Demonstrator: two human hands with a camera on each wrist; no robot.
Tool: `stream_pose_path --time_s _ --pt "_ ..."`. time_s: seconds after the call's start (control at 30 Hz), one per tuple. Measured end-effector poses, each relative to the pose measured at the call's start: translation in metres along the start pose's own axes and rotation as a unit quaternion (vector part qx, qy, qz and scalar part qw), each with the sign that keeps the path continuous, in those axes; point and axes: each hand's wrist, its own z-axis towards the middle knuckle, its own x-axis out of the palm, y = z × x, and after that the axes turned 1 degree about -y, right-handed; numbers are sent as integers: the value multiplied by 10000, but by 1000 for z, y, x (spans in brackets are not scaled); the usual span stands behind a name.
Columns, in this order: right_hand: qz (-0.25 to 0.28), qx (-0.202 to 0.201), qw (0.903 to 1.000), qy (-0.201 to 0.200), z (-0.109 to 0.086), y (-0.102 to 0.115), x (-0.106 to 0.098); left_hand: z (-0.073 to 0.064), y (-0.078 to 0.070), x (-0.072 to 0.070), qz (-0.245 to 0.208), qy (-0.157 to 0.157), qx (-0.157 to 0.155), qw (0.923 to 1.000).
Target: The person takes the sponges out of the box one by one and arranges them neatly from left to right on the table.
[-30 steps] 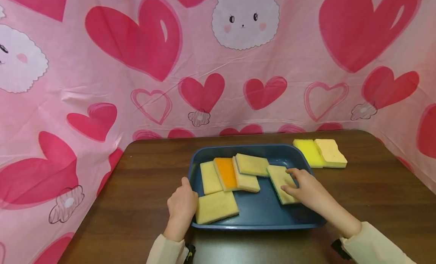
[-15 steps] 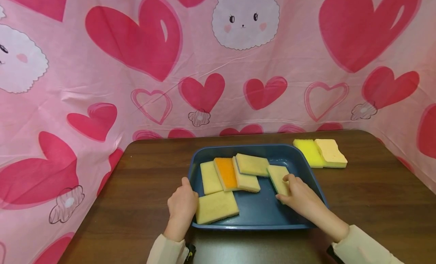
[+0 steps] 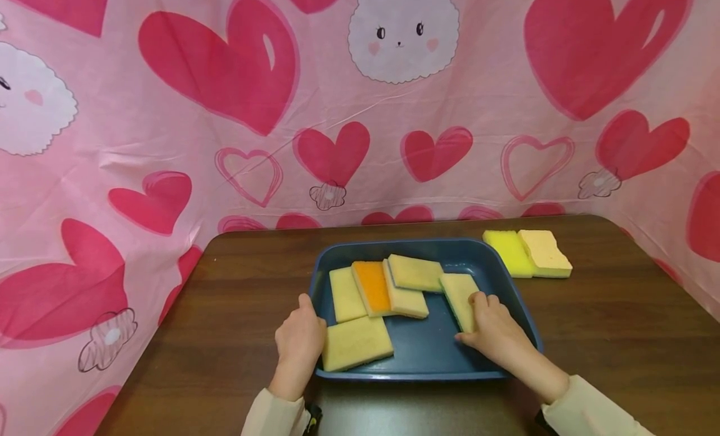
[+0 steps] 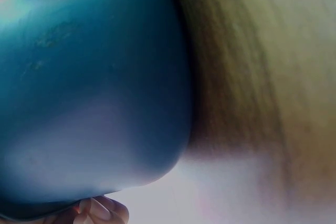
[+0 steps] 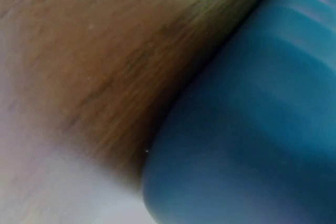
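A dark blue tray [image 3: 433, 355] stands on the table. My left hand [image 3: 300, 342] grips its left rim; in the left wrist view, curled fingers [image 4: 107, 209] show at the rim. My right hand [image 3: 497, 330] reaches over the tray's right side and pinches a pale yellow sponge [image 3: 458, 292] by its right edge, thumb at the near end. This sponge has a green underside and lies tilted in the tray. The other sponges are left of it: an orange-faced one [image 3: 371, 287], a front one [image 3: 358, 343] by my left hand, and several pale yellow ones.
Behind the tray's right corner lie a bright yellow sponge [image 3: 506, 252] and a cream, wavy-edged sponge [image 3: 544, 252], side by side on the wooden table [image 3: 242, 298]. A pink heart-patterned cloth [image 3: 315, 99] hangs behind the table.
My right hand moved slightly left and toward me, and its spread fingers drew in on the sponge's right edge. The left hand and the tray stayed put.
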Motion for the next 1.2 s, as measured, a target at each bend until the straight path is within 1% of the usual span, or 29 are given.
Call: stream_pose_path --time_s 0.2,0.43,0.7,1.0,1.2 --pt "-102 1 9999 17 0 1 1 0 0 -1 26 27 -9 10000" --pt "99 156 9996 214 1 -2 -4 -1 1 0 9 26 -5 10000" --pt "189 253 9990 321 1 -6 -10 1 1 1 0 22 24 10000" --pt "312 269 9991 126 0 -9 -15 1 2 1 -6 -9 43 10000" --pt "393 361 9985 118 1 -9 -17 0 2 0 5 -39 68 10000"
